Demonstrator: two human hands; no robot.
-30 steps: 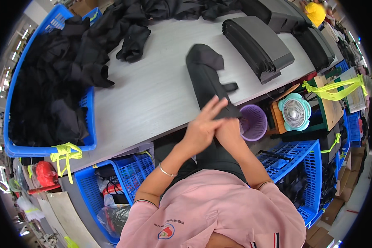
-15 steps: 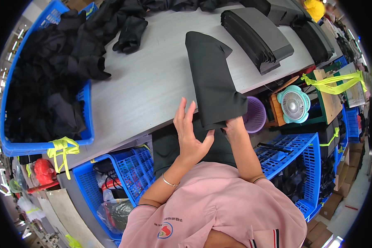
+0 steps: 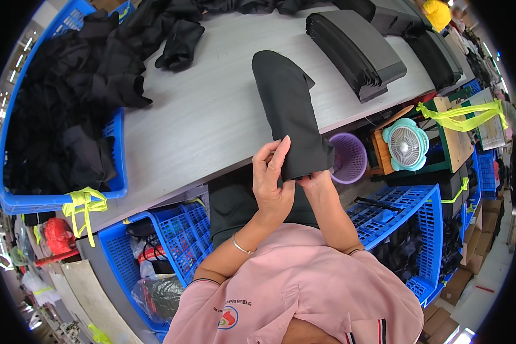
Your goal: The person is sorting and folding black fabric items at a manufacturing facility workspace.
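Note:
A long black fabric piece [image 3: 289, 109], rounded at its far end and folded over like a flat tube, reaches from my body out over the grey table [image 3: 200, 126]. My left hand [image 3: 274, 178] takes the near left edge, with its fingers on top and the thumb at the near end. At that same near end, my right hand [image 3: 316, 180] holds the right corner. Most of the right fingers are hidden under or inside the cloth. Farther right lies a neat stack of dark grey folded pieces [image 3: 364, 46].
To the left, a blue crate [image 3: 63, 202] overflows with black cloth [image 3: 69, 103]. A purple basket [image 3: 350, 159] and a turquoise fan [image 3: 407, 145] stand beyond the table's edge at right. Blue crates flank me, one on the left [image 3: 117, 252] and one on the right [image 3: 433, 229].
My left hand has moved right and closed on the fabric's edge; before, its fingers were spread beside it. The cloth has shifted slightly left and narrowed.

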